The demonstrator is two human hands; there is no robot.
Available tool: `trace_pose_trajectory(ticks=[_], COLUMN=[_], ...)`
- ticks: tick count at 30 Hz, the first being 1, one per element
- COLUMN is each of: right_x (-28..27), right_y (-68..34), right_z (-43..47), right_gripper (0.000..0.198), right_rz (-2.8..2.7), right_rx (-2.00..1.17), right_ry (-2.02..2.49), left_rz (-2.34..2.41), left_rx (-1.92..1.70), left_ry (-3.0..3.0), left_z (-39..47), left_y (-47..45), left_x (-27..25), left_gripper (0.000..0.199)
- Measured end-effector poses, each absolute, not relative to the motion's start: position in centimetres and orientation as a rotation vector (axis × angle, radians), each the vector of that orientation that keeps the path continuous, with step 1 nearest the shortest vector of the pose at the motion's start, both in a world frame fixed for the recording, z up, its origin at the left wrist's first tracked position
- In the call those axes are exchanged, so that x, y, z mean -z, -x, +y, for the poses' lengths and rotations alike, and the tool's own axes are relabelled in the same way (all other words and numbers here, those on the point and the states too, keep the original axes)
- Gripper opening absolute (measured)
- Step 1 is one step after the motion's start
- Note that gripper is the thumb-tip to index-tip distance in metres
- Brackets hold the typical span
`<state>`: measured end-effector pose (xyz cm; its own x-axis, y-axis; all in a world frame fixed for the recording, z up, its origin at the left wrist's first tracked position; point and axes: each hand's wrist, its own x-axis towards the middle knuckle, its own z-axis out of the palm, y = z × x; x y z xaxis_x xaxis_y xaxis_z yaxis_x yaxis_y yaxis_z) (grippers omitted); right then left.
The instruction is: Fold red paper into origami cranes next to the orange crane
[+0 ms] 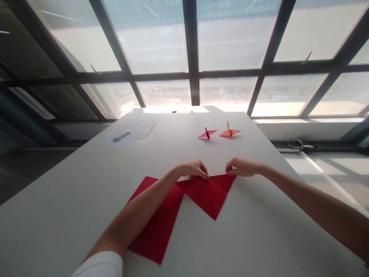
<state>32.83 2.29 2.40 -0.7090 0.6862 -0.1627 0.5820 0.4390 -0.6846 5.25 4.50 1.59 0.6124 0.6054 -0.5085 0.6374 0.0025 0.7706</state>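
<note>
A folded piece of red paper (211,198) lies on the white table, one corner pointing toward me and a crease across its middle. At its upper edge, my left hand (196,169) is closed, with thumb and fingers on the paper. My right hand (241,167) pinches the paper's upper right corner, fingers curled. Beneath my left forearm lies a larger red paper sheet (161,229), partly hidden by the arm. It touches or overlaps the left corner of the folded piece; which one I cannot tell.
Farther back stand a red paper crane (207,134) and an orange paper crane (230,132). White sheets (145,129) lie at the back left with a white rolled object (121,135) on them. Dark-framed windows rise beyond the white table (95,188). Its right edge runs past my right forearm.
</note>
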Motion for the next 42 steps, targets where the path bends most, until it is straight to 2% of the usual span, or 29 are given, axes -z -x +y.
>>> trace_pose_trajectory(ticks=[4, 7, 11, 18, 25, 37, 42], right_x=[-2.8, -3.1, -3.5, -3.3, -2.4, -2.8, -2.8], right_y=[-36.6, -38.2, -35.7, -26.8, -25.8, -27.9, -30.9], right_z=[1.8, 2.3, 2.6, 1.6, 2.1, 1.9, 3.2], right_gripper=[0.017, 0.016, 0.02, 0.018, 0.018, 0.023, 0.022], right_rz=[-2.487, -2.456, -2.299, -2.604, -2.655, -2.721, -2.653], right_rx=[-1.076, -0.872, -0.641, -0.84, -0.886, -0.405, -0.34], right_ry=[1.256, 1.412, 1.352, 1.099, 1.103, 1.084, 1.187], left_rz=[1.019, 0.991, 1.002, 1.008, 0.999, 1.016, 1.075], left_rx=[0.042, 0.05, 0.039, -0.006, -0.035, -0.074, -0.134], left_ry=[-1.684, -1.664, -1.64, -1.661, -1.622, -1.725, -1.773], left_z=[4.6, 4.6, 4.5, 4.1, 3.9, 4.6, 5.9], left_y=[-5.1, -5.1, -5.3, -5.5, -5.5, -5.0, -3.9], left_x=[-1.8, -2.0, -2.1, -2.3, -2.3, -2.8, -2.8], left_gripper=[0.027, 0.027, 0.027, 0.023, 0.026, 0.03, 0.03])
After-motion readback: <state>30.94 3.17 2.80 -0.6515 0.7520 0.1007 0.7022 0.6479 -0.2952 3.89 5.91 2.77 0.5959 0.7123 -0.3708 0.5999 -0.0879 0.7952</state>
